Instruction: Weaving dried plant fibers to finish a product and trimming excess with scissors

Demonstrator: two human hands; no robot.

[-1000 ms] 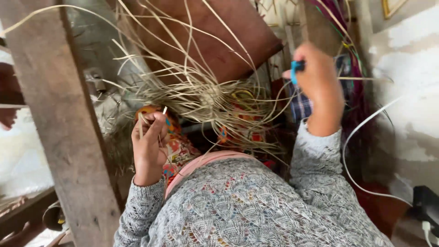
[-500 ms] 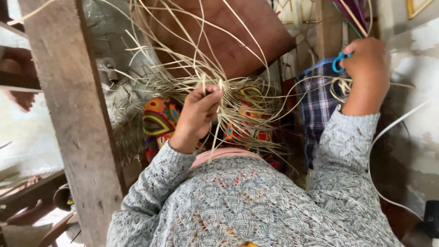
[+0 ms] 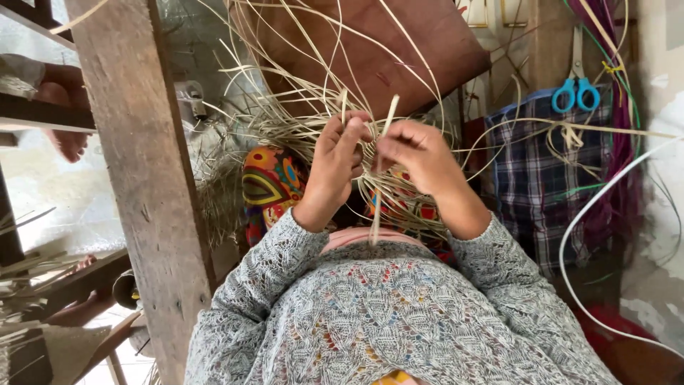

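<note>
A tangle of pale straw strips (image 3: 299,107) fans out over my lap, woven into a small flat piece between my hands. My left hand (image 3: 336,167) grips the weave with fingers curled around several strips. My right hand (image 3: 417,153) pinches one flat straw strip (image 3: 381,164) that runs upright between thumb and fingers. Both hands meet at the middle of the weave. Under them lies a bright patterned cloth (image 3: 271,182) on my knees. Blue-handled scissors (image 3: 577,89) hang at the upper right, away from both hands.
A thick wooden post (image 3: 149,178) stands close on my left. A brown board (image 3: 385,50) leans behind the straw. A plaid bag (image 3: 548,171) hangs at the right, with a white cord (image 3: 570,235) looping beside it. Another person's foot (image 3: 68,139) shows at far left.
My right hand has come down from the upper right, leaving the blue scissors hanging there, and now pinches a straw strip at the weave. My left hand stays on the weave.
</note>
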